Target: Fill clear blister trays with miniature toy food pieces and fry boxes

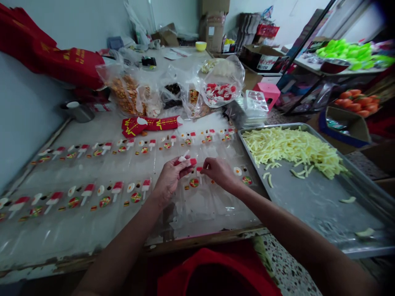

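Note:
My left hand (169,177) is closed around a few small red-and-white toy popsicles (193,162), their white sticks poking up between thumb and fingers. To its right, my right hand (217,172) has its fingertips pinched at the red end of another toy popsicle (199,174), which lies in a clear plastic tray (200,201). Beside that popsicle is a round toy pizza (194,182). A toy fried egg (237,171) and a second pizza (247,180) show to the right of my right hand. My right fingers partly hide the pieces beneath them.
Rows of filled clear trays (105,200) cover the table's left and back. Plastic bags of toy pieces (219,92) stand behind, near flat red printed packaging (151,124). At right, a metal tray (308,213) holds a heap of pale yellow toy fries (293,148).

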Available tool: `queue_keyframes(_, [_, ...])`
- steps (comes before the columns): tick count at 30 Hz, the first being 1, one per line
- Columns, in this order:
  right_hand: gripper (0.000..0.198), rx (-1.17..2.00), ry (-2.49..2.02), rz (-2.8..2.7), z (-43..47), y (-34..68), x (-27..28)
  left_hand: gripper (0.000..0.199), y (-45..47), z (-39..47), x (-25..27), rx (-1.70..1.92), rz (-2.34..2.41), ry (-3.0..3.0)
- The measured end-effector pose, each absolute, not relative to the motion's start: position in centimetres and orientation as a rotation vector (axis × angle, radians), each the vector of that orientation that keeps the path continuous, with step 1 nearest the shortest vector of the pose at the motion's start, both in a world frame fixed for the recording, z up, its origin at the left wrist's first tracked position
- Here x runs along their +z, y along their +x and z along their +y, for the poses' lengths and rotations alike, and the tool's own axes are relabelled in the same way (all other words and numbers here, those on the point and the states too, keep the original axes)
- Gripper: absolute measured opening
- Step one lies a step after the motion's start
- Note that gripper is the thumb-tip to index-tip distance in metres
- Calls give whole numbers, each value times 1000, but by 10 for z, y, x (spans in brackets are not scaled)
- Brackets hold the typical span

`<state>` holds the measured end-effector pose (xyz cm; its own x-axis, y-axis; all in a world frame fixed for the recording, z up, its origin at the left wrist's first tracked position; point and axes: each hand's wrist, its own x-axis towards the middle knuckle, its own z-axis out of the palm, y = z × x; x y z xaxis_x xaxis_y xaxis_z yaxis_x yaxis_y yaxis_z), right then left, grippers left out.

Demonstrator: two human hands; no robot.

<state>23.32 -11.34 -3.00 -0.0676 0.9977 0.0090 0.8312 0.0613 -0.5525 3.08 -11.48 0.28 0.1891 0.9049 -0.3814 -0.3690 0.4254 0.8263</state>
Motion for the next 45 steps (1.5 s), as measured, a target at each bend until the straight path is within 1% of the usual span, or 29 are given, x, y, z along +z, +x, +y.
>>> queue_keyframes(2, [23,758,-1737,-1780,-116,237,-27,22,36,-115,-1,991,1000,650])
queue_keyframes(5, [37,1273,-1491,-1426,-120,241,-15,22,52,-116,1,970,1023,642])
queue_keyframes(6, [38,1404,-1411,-1330,-121,242,-10,24,59,-115,3,965,1025,653])
queue_keyframes(8, [36,1509,-1310,-1177,-121,246,2,25,74,-115,10,967,984,700])
queue_keyframes(11, [29,1430,-1274,-1006,-117,268,17,23,90,-114,17,955,903,716])
queue_keyframes(13, [27,1356,-1332,-1015,-114,294,20,21,94,-114,18,935,900,660])
queue_keyframes(15, [26,1343,-1450,-1135,-112,321,17,19,95,-114,16,907,938,613])
queue_keyframes(19, [23,1457,-1580,-1427,-116,350,-4,22,99,-117,9,765,958,619])
queue_keyframes(20, [22,1412,-1599,-1489,-116,350,-9,25,102,-118,8,728,939,637])
queue_keyframes(22, [19,1223,-1657,-1630,-115,344,-15,28,107,-117,9,663,901,681])
queue_keyframes(26, [10,878,-1781,-1876,-105,327,-21,28,114,-115,11,562,885,748])
queue_keyframes(30, [16,663,-1778,-1917,-102,328,-26,27,114,-111,5,487,883,778])
queue_keyframes(32, [20,695,-1740,-1826,-107,335,-23,25,117,-109,2,461,897,793])
queue_keyframes(36, [43,1154,-1421,-1630,-121,350,2,19,139,-102,2,384,824,854])
queue_keyframes(38, [40,1235,-1323,-1581,-130,357,19,14,159,-98,6,329,731,877])
queue_keyframes(39, [35,1193,-1337,-1565,-134,362,26,13,169,-98,9,309,695,898])
queue_keyframes(41, [28,1019,-1425,-1533,-145,375,36,20,187,-98,12,347,689,1032])
queue_keyframes(43, [23,813,-1509,-1511,-156,391,39,27,198,-100,12,505,786,1339])
queue_keyframes(45, [17,645,-1564,-1550,-168,405,32,24,201,-103,5,658,881,1745])
